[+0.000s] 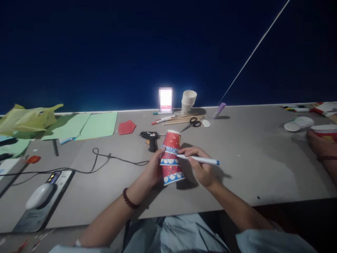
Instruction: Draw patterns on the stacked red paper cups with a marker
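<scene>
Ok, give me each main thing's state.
Red cups: stacked, gripped by left hand
White marker: in right hand, tip toward red cups
Glue gun: on its side
White cup stack: mouth up
Scissors: lying, blade gap unclear
White cup at right: on its side
Green sheets: lying flat
Yellow bag: crumpled

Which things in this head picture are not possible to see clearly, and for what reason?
All in the head view:
Left hand: some fingers are hidden behind the red cups.
Marker: its tip is too small and blurred to tell if it touches them.
Lettering near their top: too small to read.
Another person's arm: cut off by the right edge.
</scene>
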Available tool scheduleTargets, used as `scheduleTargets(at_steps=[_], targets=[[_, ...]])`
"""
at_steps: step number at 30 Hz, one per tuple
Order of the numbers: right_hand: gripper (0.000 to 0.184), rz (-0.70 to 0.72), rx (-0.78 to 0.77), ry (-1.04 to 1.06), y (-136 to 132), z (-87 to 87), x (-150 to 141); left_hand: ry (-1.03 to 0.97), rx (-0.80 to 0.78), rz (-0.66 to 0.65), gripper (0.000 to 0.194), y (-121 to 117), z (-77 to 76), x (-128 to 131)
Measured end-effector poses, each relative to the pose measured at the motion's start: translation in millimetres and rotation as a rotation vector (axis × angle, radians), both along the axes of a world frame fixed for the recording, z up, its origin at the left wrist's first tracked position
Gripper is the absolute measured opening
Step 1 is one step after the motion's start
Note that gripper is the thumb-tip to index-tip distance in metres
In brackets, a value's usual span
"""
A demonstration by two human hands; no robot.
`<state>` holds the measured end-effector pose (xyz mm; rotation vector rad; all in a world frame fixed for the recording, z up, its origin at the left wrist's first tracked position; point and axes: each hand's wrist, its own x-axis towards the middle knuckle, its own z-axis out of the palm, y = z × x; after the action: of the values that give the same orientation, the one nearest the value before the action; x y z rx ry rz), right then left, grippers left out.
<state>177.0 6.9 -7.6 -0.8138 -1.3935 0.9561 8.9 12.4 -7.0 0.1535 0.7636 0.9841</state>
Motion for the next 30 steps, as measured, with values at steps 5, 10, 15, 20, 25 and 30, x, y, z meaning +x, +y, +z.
scheduleTargets(at_steps=[5,10,15,20,25,30], targets=[[0.010,-0.010,0.017,-0.007,0.0,-0.6,-0.5,0.041,-0.005,0.013,0.023,-1.2,3.6,1.0],[0.009,-0.017,0.013,-0.020,0.2,-0.4,-0.2,0.057,-0.004,0.007,0.023,-1.9,1.3,-0.5],[0.011,0.003,0.021,-0.034,0.4,-1.0,1.0,0.065,0.001,0.000,0.024,-1.4,-2.7,-2.5],[0.012,0.024,0.016,0.003,-0.2,-4.1,0.6,0.059,0.009,0.004,0.026,-1.3,-1.1,-1.8],[0.011,0.015,0.005,0.064,-0.9,-4.6,-0.1,0.046,-0.023,0.012,0.024,-2.1,2.1,-0.9],[0.010,0.030,-0.006,0.051,-0.5,-3.4,1.4,0.062,-0.045,0.010,0.025,-2.6,5.3,0.9]])
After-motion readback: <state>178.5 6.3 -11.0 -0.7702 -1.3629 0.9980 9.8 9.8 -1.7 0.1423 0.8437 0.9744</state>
